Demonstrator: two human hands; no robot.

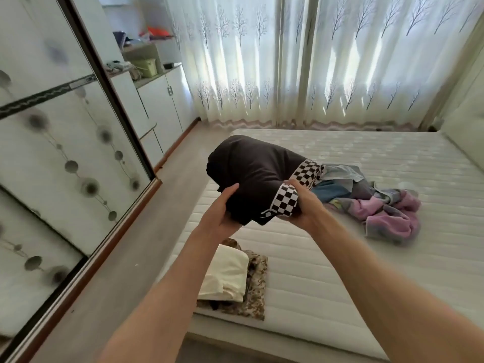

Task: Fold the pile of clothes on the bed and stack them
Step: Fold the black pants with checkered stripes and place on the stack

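Bedroom lit by daylight through sheer curtains

Tree-printed curtains [327, 61] glow at twelve o'clock above a wavy hem; a wardrobe with frosted sliding doors [52, 142] fills nine o'clock, white cabinets [162, 100] with cluttered shelves sit at eleven, and grey wood-look floor [125, 271] runs down towards seven beside a quilted white mattress [366, 271].

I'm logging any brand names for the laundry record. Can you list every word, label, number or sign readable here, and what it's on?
None can be read. The black garment held in both hands shows only a checkered trim, and the folded stack and unfolded pile show no lettering.
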